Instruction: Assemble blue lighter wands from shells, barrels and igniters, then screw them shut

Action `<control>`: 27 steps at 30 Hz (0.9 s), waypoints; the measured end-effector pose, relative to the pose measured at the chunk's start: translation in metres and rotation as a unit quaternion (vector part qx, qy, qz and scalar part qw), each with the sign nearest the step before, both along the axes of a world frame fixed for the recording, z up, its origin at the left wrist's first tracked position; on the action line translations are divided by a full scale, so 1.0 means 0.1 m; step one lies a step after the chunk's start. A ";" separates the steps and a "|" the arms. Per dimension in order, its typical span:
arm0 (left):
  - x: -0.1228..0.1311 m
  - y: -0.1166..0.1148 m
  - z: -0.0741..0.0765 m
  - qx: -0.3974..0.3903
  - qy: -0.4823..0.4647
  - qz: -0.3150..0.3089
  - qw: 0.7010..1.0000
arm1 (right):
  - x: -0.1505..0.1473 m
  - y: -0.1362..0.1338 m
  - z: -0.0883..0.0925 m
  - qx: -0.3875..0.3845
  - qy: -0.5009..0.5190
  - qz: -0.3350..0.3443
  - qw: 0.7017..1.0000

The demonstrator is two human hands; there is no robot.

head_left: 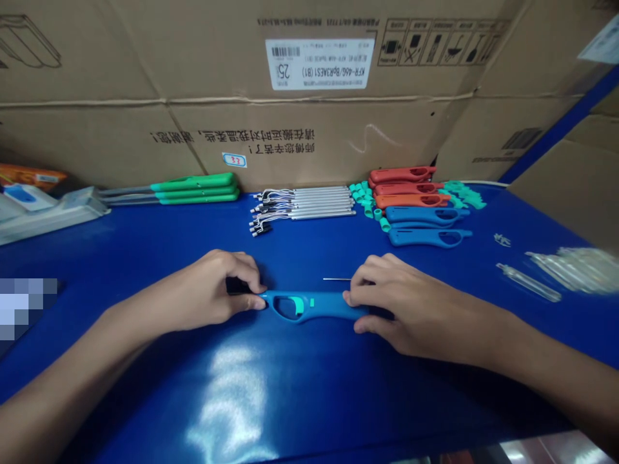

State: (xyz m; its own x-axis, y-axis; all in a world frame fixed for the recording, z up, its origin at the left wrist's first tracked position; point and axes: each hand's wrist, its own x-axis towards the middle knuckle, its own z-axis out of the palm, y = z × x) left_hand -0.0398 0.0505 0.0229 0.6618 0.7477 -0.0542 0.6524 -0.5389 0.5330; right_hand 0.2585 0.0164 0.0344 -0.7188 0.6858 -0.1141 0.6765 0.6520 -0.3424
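Observation:
A blue lighter casing (333, 304) with a finger loop and a green trigger (298, 305) lies lengthwise in front of me. My left hand (225, 290) is closed, its thumb and index finger pinching the narrow left tip. Around the wide right end, my right hand (401, 303) is closed with its thumb below and fingers above. A thin metal shaft (336, 279) pokes out leftward from under the right fingers; the rest of it is hidden in the hand. A small green piece (312, 302) shows in the casing beside the loop.
Behind are silver rods with wires (322, 203), green caps (365, 198), red casings (401, 175) and blue casings (428, 237). Green lighters (196, 188) lie back left, clear tubes (575, 270) at right. A cardboard wall (309, 116) bounds the blue table (309, 380).

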 end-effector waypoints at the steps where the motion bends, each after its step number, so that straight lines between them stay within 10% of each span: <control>1: 0.01 0.00 0.00 0.000 0.006 0.004 1.000 | -0.01 0.00 0.00 -0.004 -0.003 -0.006 1.000; 15: 0.11 -0.25 0.14 0.089 0.098 -0.048 0.990 | 0.00 -0.02 -0.02 -0.087 0.064 -0.091 0.990; 27: 0.23 -0.26 0.04 0.355 0.034 -0.016 0.934 | -0.03 -0.03 -0.10 -0.025 0.192 -0.070 0.979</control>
State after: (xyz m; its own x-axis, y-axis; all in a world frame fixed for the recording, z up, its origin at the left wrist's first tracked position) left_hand -0.0165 0.0241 0.0271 0.6977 0.5912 0.4046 0.6495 -0.7603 -0.0089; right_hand 0.2551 0.0137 0.0243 -0.6153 0.7807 0.1096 0.5725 0.5381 -0.6186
